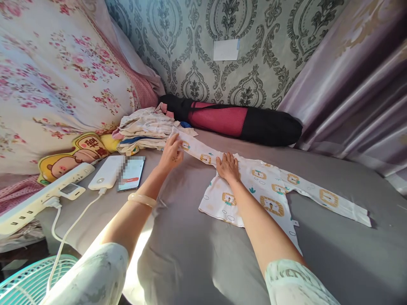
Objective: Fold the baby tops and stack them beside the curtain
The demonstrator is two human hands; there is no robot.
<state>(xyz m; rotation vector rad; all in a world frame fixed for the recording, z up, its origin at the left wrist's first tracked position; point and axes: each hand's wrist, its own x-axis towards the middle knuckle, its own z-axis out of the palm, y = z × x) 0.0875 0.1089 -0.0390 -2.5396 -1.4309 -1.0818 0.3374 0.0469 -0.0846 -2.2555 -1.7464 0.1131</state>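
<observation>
A small white long-sleeved shirt (pixel 251 190) printed with yellow lion faces lies spread on the grey bed sheet (pixel 187 245). Its right-hand sleeve stretches out flat toward the right. My left hand (pixel 173 150) grips the end of the other sleeve, fingers closed around the cuff. Flat on the shirt near that sleeve's shoulder rests my right hand (pixel 228 166), its fingers spread. Just behind my left hand sits a pile of folded clothes (pixel 143 127).
A black and red long bag (pixel 229 120) lies along the wallpapered wall. To the left are a phone (pixel 132 173), a white power bank (pixel 106 173), a power strip (pixel 47 197) with cables, and a pig cushion (pixel 71 159). A turquoise basket-like grille (pixel 34 279) stands at lower left.
</observation>
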